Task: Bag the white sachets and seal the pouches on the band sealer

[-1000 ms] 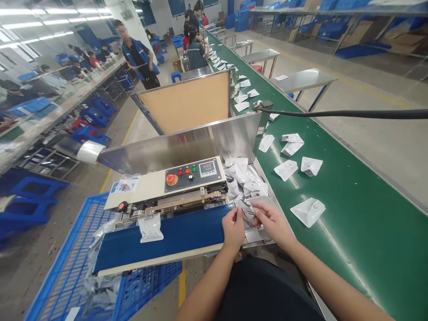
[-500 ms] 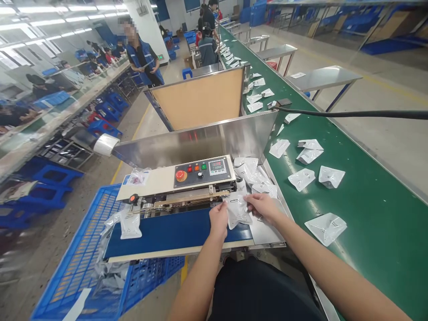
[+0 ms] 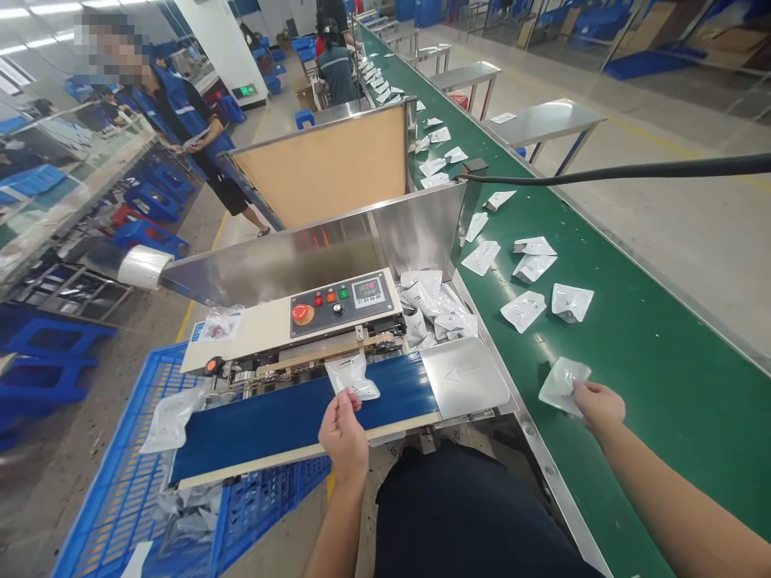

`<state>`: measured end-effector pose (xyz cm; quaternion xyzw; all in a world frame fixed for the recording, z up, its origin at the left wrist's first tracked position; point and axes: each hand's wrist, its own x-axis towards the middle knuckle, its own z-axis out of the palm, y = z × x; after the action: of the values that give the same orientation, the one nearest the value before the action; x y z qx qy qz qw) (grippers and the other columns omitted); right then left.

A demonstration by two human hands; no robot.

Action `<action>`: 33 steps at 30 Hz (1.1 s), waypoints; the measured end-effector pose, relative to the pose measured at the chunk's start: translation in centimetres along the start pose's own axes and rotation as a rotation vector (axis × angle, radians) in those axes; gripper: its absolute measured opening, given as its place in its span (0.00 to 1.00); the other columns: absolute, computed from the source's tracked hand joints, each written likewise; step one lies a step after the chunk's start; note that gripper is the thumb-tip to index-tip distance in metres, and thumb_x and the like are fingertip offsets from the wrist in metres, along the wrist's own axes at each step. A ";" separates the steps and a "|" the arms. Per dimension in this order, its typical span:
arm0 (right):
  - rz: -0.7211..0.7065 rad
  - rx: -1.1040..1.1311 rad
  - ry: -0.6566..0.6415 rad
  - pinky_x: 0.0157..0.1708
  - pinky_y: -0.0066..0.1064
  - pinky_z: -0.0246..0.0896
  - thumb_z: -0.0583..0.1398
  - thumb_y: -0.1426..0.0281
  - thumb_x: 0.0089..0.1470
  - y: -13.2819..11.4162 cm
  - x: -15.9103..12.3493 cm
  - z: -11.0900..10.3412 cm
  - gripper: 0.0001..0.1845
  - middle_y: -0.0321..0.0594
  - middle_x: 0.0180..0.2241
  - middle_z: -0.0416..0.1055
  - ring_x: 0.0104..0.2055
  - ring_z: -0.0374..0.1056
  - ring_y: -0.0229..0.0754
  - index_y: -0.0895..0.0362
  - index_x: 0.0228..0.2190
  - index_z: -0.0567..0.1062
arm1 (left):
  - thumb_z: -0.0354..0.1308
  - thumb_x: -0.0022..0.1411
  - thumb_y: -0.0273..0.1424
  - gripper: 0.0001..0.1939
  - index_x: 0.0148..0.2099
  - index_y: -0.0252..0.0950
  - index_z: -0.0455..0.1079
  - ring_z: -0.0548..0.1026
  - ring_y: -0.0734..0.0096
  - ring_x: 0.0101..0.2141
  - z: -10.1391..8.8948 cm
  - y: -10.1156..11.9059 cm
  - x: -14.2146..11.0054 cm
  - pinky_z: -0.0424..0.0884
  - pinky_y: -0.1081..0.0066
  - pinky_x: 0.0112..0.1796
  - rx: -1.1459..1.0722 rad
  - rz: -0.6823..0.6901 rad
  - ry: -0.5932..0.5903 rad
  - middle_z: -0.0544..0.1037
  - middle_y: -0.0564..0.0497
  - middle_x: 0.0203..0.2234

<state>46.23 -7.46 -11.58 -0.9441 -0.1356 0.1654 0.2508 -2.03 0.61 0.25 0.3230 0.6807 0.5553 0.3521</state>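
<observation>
A white pouch (image 3: 354,377) lies over the blue belt (image 3: 259,425) of a sealing machine, its upper edge in the machine's guide. My left hand (image 3: 344,437) is closed, thumb and fingertips pinched at that pouch's lower edge. Out to the right, my right hand (image 3: 601,408) pinches the right edge of another white pouch (image 3: 564,385) on the green conveyor belt (image 3: 650,417). At the far left end of the blue belt, a white pouch (image 3: 173,417) overhangs a blue crate (image 3: 136,449).
The control panel (image 3: 338,303) has a red knob and a lit display. Several pouches (image 3: 439,305) are piled beside a metal plate (image 3: 467,373). More pouches lie along the conveyor. A black cable (image 3: 602,172) crosses above it. A person in a blue vest (image 3: 181,112) stands behind the machine.
The pouch once between both hands has moved left along the blue belt, my left hand following. My right hand has left it and taken hold of a pouch on the green conveyor.
</observation>
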 end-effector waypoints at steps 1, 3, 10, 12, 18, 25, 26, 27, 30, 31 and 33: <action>0.031 0.039 -0.005 0.30 0.51 0.67 0.63 0.54 0.58 -0.7 -0.5 -0.1 0.17 0.54 0.25 0.74 0.31 0.76 0.63 0.55 0.36 0.82 | 0.68 0.65 0.51 0.24 0.46 0.33 0.84 0.82 0.58 0.36 0.8 0.3 -0.5 0.80 0.61 0.42 0.002 0.021 -0.062 0.85 0.43 0.36; 0.001 0.194 -0.014 0.34 0.47 0.71 0.65 0.51 0.57 -3.2 -2.4 -0.5 0.21 0.49 0.26 0.76 0.32 0.77 0.59 0.56 0.40 0.81 | 0.69 0.65 0.50 0.22 0.46 0.34 0.85 0.83 0.53 0.39 3.0 1.0 -1.6 0.81 0.57 0.46 0.003 0.069 -0.210 0.86 0.41 0.38; -0.472 0.554 -0.297 0.25 0.32 0.63 0.72 0.39 0.46 -13.6 -15.0 -3.1 0.31 0.39 0.23 0.74 0.25 0.67 0.42 0.54 0.31 0.80 | 0.70 0.65 0.45 0.20 0.51 0.37 0.85 0.81 0.50 0.48 11.9 3.2 -5.3 0.75 0.60 0.52 -0.055 0.126 -0.732 0.85 0.39 0.48; -0.511 0.577 -0.534 0.22 0.31 0.57 0.74 0.39 0.44 -14.9 -17.3 -2.9 0.31 0.36 0.19 0.69 0.21 0.61 0.39 0.54 0.27 0.80 | 0.67 0.67 0.50 0.21 0.40 0.36 0.84 0.78 0.58 0.36 13.0 2.9 -5.8 0.74 0.66 0.42 -0.067 0.064 -0.782 0.84 0.44 0.35; -0.183 0.732 -0.877 0.17 0.26 0.43 0.77 0.43 0.41 -15.1 -17.1 0.3 0.32 0.28 0.15 0.60 0.17 0.50 0.32 0.53 0.25 0.71 | 0.64 0.64 0.54 0.29 0.22 0.38 0.67 0.60 0.71 0.24 12.7 0.2 -3.8 0.58 0.71 0.28 0.042 -0.066 -0.602 0.64 0.55 0.18; -0.065 0.640 -0.992 0.15 0.24 0.45 0.76 0.52 0.46 -19.6 -18.4 5.5 0.25 0.30 0.14 0.65 0.15 0.53 0.32 0.53 0.27 0.70 | 0.65 0.60 0.55 0.27 0.24 0.36 0.72 0.60 0.73 0.21 12.0 -1.5 0.4 0.56 0.72 0.25 0.057 -0.284 -0.403 0.66 0.55 0.17; -0.059 0.621 -1.007 0.15 0.23 0.45 0.76 0.54 0.46 -20.4 -19.0 6.1 0.24 0.31 0.14 0.66 0.15 0.53 0.31 0.53 0.26 0.70 | 0.66 0.59 0.55 0.27 0.26 0.35 0.74 0.62 0.73 0.21 11.7 -1.6 1.0 0.58 0.72 0.25 0.043 -0.292 -0.379 0.68 0.54 0.17; -0.057 0.601 -1.026 0.15 0.23 0.45 0.76 0.54 0.47 -21.2 -19.6 6.6 0.24 0.31 0.14 0.66 0.15 0.53 0.31 0.53 0.26 0.70 | 0.67 0.58 0.55 0.26 0.28 0.34 0.76 0.64 0.72 0.21 11.3 -1.7 1.6 0.59 0.72 0.25 0.031 -0.297 -0.354 0.70 0.54 0.18; -0.118 0.546 -1.101 0.15 0.23 0.46 0.75 0.54 0.48 -22.1 -20.0 6.7 0.21 0.33 0.17 0.69 0.16 0.56 0.32 0.55 0.32 0.77 | 0.70 0.57 0.54 0.26 0.34 0.32 0.81 0.72 0.68 0.24 9.6 -2.2 3.1 0.68 0.70 0.28 -0.020 -0.331 -0.292 0.78 0.50 0.22; -0.163 0.530 -1.109 0.16 0.24 0.49 0.75 0.52 0.50 -21.8 -19.4 6.3 0.22 0.35 0.19 0.71 0.17 0.58 0.33 0.56 0.36 0.80 | 0.70 0.57 0.53 0.26 0.37 0.31 0.83 0.76 0.64 0.28 8.9 -2.3 3.5 0.72 0.69 0.31 -0.042 -0.339 -0.266 0.81 0.47 0.26; -0.298 0.480 -1.017 0.18 0.28 0.57 0.71 0.49 0.54 -20.3 -16.3 4.9 0.25 0.39 0.24 0.76 0.20 0.63 0.38 0.56 0.43 0.83 | 0.71 0.58 0.51 0.25 0.43 0.32 0.84 0.82 0.57 0.38 7.1 -2.3 3.9 0.78 0.63 0.41 -0.065 -0.310 -0.179 0.85 0.42 0.35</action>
<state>26.04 6.15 -1.12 -0.6332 -0.3293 0.5871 0.3819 1.73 7.21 -3.46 0.2507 0.6701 0.4852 0.5027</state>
